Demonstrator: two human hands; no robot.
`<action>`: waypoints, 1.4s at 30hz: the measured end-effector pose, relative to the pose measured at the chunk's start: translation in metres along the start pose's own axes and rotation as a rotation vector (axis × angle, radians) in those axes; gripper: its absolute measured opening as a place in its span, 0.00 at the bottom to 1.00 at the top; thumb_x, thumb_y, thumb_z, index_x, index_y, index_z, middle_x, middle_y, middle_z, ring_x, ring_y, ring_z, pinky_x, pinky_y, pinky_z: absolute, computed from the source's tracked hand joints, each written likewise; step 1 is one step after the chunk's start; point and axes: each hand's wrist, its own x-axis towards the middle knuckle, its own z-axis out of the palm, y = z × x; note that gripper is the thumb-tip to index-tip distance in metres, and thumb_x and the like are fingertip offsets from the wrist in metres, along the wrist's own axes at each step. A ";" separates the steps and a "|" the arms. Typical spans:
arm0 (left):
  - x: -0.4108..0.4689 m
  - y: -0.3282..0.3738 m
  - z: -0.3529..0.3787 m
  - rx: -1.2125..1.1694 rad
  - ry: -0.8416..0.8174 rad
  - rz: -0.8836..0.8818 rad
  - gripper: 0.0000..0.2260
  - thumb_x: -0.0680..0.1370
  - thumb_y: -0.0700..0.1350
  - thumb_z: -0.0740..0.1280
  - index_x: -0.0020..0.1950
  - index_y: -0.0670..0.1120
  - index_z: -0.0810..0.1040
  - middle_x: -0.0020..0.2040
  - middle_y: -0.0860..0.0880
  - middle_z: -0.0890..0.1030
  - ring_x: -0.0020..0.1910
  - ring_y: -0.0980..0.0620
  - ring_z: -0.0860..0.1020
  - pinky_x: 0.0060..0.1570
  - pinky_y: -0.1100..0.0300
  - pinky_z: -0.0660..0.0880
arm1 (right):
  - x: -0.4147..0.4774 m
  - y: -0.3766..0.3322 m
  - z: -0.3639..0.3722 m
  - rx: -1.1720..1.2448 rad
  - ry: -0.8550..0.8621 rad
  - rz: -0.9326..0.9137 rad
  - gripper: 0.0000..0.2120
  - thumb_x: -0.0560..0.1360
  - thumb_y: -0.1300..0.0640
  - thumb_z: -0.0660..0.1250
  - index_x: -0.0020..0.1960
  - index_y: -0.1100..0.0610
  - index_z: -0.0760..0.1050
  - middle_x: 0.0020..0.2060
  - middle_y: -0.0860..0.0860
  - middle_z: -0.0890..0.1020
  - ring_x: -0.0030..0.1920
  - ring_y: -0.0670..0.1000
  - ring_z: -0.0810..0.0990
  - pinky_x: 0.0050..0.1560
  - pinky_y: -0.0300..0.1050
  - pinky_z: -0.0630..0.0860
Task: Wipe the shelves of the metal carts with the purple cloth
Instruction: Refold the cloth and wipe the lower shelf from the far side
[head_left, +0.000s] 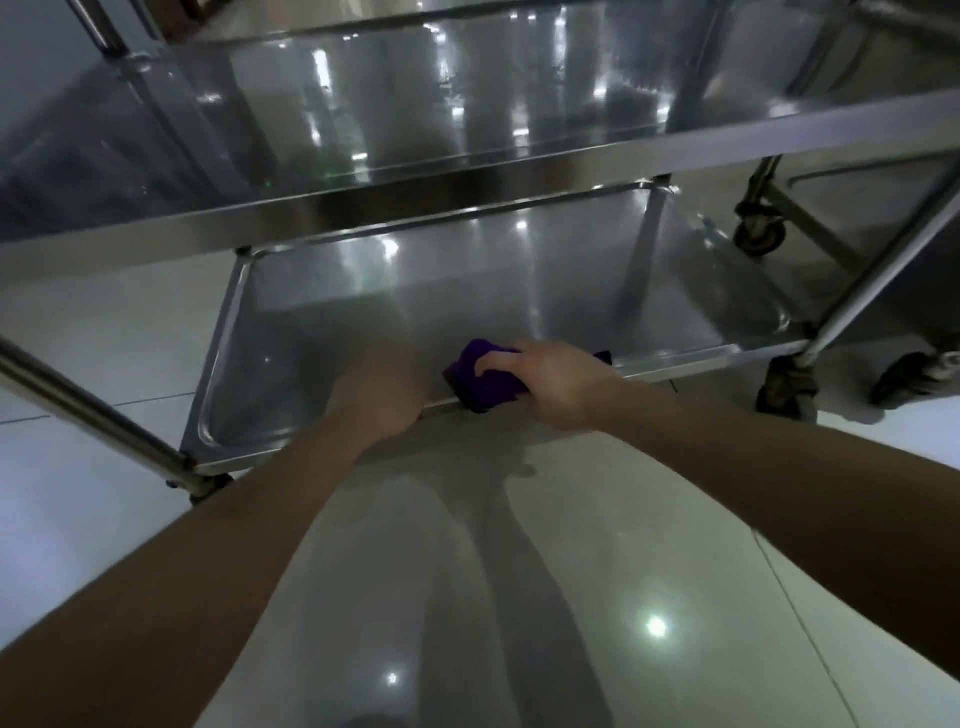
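The pale tiled floor (467, 597) is glossy and throws back the ceiling lights. On it stands the metal cart (878, 270), made of brushed stainless steel with round tubular posts and shallow, tray-like shelves with rounded corners. Its upper shelf (415, 104) is mirror-bright. The lower shelf (519, 291), close to the floor, is the one being worked on. A second cart (810, 208) on dark casters stands just beside it, to the right.

The step in hand appears to be wiping the lower shelf at its near edge. The right hand (558, 387) presses the purple cloth (488, 387) onto the raised front rim, fingers and thumb curled round the wad. The cloth is soft, bunched and deep violet, lying partly over the rim and partly inside the tray. The left hand (382, 400) rests at the same rim, just left of the cloth. It is blurred, so how its fingers lie cannot be told.

The next move likely calls for sweeping the cloth along the rim, then across the flat pan and into the corners.
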 end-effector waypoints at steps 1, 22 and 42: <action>-0.010 0.003 -0.011 -0.024 -0.054 0.027 0.15 0.85 0.50 0.65 0.69 0.45 0.79 0.67 0.40 0.80 0.65 0.38 0.79 0.62 0.50 0.76 | -0.012 -0.002 -0.012 0.039 0.039 0.040 0.30 0.82 0.61 0.69 0.81 0.46 0.67 0.66 0.58 0.79 0.61 0.62 0.80 0.60 0.53 0.76; -0.118 0.116 -0.093 -0.874 -0.268 -0.283 0.17 0.87 0.57 0.63 0.70 0.49 0.78 0.61 0.49 0.86 0.59 0.48 0.85 0.65 0.48 0.78 | -0.150 -0.052 -0.039 0.615 0.204 0.315 0.29 0.79 0.62 0.74 0.77 0.46 0.74 0.65 0.51 0.81 0.54 0.56 0.85 0.57 0.57 0.83; -0.258 0.293 -0.497 -0.862 -0.327 -0.144 0.04 0.86 0.54 0.65 0.55 0.58 0.78 0.45 0.53 0.84 0.42 0.49 0.84 0.44 0.38 0.83 | -0.381 -0.158 -0.387 0.875 0.196 0.564 0.38 0.83 0.61 0.67 0.86 0.45 0.54 0.77 0.42 0.68 0.72 0.42 0.73 0.71 0.55 0.78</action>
